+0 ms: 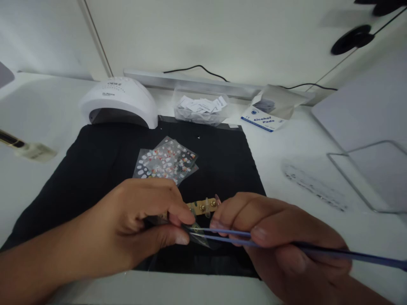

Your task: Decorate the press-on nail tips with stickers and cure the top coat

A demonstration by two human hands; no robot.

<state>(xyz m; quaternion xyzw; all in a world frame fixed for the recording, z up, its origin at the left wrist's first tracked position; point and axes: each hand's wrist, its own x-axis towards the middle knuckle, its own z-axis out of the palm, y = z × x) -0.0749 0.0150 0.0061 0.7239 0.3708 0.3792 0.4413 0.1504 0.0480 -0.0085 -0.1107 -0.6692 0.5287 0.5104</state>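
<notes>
My left hand (136,228) pinches a small clear sticker sheet (202,241) between thumb and fingers, and most of the sheet is hidden behind them. In my right hand (280,224) is a pair of blue-purple tweezers (237,239). Its slightly parted tips point left and reach the sheet beside my left thumb; whether they grip a sticker I cannot tell. Just beyond both hands lies a tan strip (201,207) with metal studs and clear nail tips standing on it, partly covered by my fingers. Farther back, overlapping sticker sheets (167,159) are fanned out.
A black mat (104,156) covers the middle of the white table. Behind it stand a white nail lamp (116,97), a clear tub (200,116) of packets and an alcohol pads box (262,120). A polish bottle (34,151) is left; clear plastic pieces (313,185) and a wire frame (352,182) are right.
</notes>
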